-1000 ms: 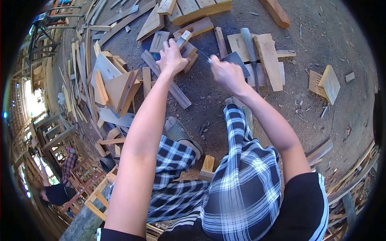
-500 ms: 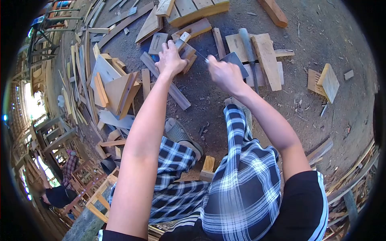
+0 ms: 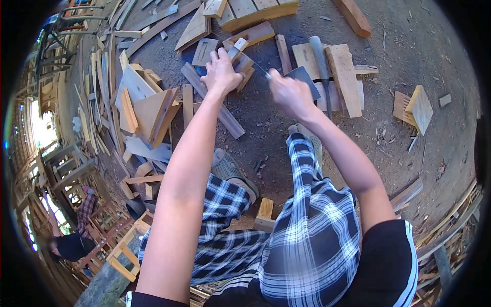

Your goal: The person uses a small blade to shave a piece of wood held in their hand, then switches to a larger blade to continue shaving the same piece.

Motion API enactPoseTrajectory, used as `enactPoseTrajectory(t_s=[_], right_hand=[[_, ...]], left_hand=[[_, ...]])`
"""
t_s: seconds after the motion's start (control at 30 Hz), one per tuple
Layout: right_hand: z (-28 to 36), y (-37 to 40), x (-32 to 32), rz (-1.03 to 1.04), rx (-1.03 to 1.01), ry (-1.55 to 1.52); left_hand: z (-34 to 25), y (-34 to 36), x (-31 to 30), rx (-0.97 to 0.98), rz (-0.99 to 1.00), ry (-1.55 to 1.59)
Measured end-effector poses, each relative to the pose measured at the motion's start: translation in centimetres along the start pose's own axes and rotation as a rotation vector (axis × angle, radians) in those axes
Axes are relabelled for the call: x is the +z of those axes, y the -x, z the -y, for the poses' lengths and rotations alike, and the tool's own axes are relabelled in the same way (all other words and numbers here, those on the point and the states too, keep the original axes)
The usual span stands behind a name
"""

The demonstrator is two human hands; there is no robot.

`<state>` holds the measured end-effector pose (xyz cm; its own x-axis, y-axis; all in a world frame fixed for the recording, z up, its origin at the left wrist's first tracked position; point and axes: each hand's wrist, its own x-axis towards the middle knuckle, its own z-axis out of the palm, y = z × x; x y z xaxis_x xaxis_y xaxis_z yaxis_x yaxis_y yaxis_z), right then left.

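Observation:
My left hand (image 3: 222,74) presses down with bent fingers on a small pale wooden piece (image 3: 237,48), which lies over a brown wooden block (image 3: 245,65). My right hand (image 3: 292,93) is closed around a tool with a thin metal blade (image 3: 262,69). The blade shows as a narrow line reaching toward the block; its handle is hidden in my fist, and I cannot make out its exact kind. Just beyond my right knuckles lies a dark grey flat plate (image 3: 305,78). Left of my left fingers rests a slotted wooden piece (image 3: 204,52).
A chisel-like tool with a grey handle (image 3: 318,53) lies by a tapered board (image 3: 343,79). Beneath my left wrist runs a long wooden strip (image 3: 230,122). Stacked boards (image 3: 148,110) stand at left. Another person (image 3: 74,246) is in the left background.
The whole view has shifted slightly, carrying the ground objects a little right and down. Both hands keep their places at the wood, with the right hand still gripping the bladed tool.

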<state>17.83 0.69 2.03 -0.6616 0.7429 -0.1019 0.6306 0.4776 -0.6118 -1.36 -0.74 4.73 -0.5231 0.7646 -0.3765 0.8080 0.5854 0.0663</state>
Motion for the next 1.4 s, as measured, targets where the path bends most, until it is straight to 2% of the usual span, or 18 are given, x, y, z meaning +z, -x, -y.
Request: enactPoseTrajectory(t_s=[0.13,0.27,0.33,0.43,0.6,0.73,0.8,0.9,1.03,1.1,1.2,1.3,1.33,1.4], right_hand=[[-0.6,3.0,-1.1,0.082,0.047,0.021],[0.4,-3.8,0.9,-0.005,-0.035,-0.03],[1.4,-6.4,2.0,-0.119,-0.113,-0.02],[0.6,-4.6,1.7,-0.073,-0.067,-0.034],[-1.2,3.6,-0.7,0.081,0.027,0.002],[0.0,-1.3,0.1,0.034,0.024,0.007],[1.0,-5.2,1.6,-0.089,-0.094,-0.001],[0.5,-5.8,2.3,-0.08,-0.092,-0.001],[-1.0,0.8,0.2,0.005,-0.022,-0.038],[-1.4,3.2,-0.6,0.139,0.069,-0.03],[-0.7,0.6,-0.6,0.08,0.027,-0.036],[0.4,-5.7,1.6,-0.038,-0.066,-0.03],[0.8,-6.5,2.1,-0.096,-0.119,-0.033],[0.7,-6.0,2.2,-0.076,-0.098,-0.043]], left_hand=[[0.0,0.2,0.1,0.016,-0.007,-0.007],[0.1,0.0,0.4,0.018,-0.031,0.005],[0.2,-0.1,0.2,0.007,-0.004,0.006],[0.1,-0.1,0.4,0.014,-0.037,-0.003],[0.4,-0.2,0.6,0.02,-0.035,-0.007],[-0.1,0.1,0.2,0.015,-0.031,-0.01],[0.1,-0.1,0.4,0.009,-0.028,-0.019],[0.2,-0.3,0.7,0.008,-0.032,0.009],[-0.2,-0.2,0.1,-0.005,-0.012,-0.014],[0.0,-0.1,0.3,0.004,-0.004,-0.023],[-0.1,-0.2,0.3,0.039,-0.025,-0.011],[0.1,-0.2,0.4,0.017,-0.024,-0.003],[0.2,-0.2,0.4,0.013,-0.017,-0.008],[0.2,-0.4,0.4,0.028,-0.019,0.012]])
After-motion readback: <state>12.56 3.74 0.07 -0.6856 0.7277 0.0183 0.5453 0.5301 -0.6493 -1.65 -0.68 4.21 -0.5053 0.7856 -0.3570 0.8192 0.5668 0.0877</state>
